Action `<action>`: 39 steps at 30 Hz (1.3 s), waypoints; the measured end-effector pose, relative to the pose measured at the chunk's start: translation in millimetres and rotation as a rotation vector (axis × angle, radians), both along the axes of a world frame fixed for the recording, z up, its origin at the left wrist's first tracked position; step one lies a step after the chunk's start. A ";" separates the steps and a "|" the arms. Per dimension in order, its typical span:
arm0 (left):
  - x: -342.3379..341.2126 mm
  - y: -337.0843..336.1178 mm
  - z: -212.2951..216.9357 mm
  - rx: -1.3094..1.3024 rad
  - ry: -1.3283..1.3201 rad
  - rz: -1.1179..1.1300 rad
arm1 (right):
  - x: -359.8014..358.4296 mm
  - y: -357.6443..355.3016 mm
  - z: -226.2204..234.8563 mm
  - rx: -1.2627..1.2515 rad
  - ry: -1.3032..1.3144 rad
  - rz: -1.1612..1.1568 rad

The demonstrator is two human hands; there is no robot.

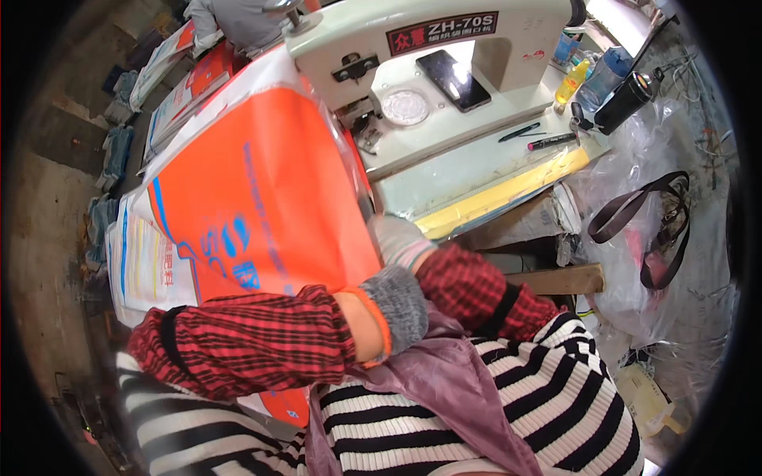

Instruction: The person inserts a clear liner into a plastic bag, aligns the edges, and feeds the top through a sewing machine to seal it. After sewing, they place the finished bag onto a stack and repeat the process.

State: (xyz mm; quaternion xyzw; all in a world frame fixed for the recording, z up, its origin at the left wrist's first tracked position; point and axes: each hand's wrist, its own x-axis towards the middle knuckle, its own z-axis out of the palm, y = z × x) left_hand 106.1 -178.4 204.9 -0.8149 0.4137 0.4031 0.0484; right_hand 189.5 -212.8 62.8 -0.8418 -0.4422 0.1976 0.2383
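Observation:
A large orange and white woven bag (305,174) with blue print lies flat on a stack of bags, its right edge beside the sewing machine (516,55). My left hand (399,308), in a dark grey knit glove with an orange cuff, is at the bag's lower right edge, close to my body. Its fingers are hidden from view. Just beyond it my right hand (401,242), in a pale grey glove, is by the bag's right edge near the machine table's front corner. It is blurred, and its fingers do not show clearly.
On the machine's bed lie a black phone (454,79), a round white disc (406,107) and pens (551,141). Bottles (571,83) and a black flask (627,103) stand at its right end. More bag stacks (186,95) and a person (242,28) are at the upper left.

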 end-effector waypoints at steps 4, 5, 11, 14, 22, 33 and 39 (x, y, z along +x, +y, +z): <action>11.1 52.8 -12.4 0.008 -0.378 0.056 | 0.3 -13.7 6.1 -0.246 0.054 -0.218; 13.2 79.5 7.5 0.010 -0.521 0.143 | -1.9 0.7 17.7 -0.233 -0.023 -0.183; 42.8 93.4 -66.8 -0.068 -1.035 -0.075 | 67.7 29.1 47.6 -0.255 -0.057 -0.138; 47.8 24.7 -46.2 -0.008 -0.466 0.067 | 64.3 32.6 25.9 -0.141 -0.009 -0.015; 23.6 40.9 -55.4 0.207 -0.156 0.216 | 22.9 3.6 16.0 -0.179 0.012 -0.200; 14.2 -2.4 -31.0 0.047 -0.123 0.175 | 23.5 14.2 25.4 -0.105 0.060 -0.205; 51.1 56.0 85.6 0.464 -0.127 0.136 | 21.0 13.0 26.7 -0.183 -0.023 -0.103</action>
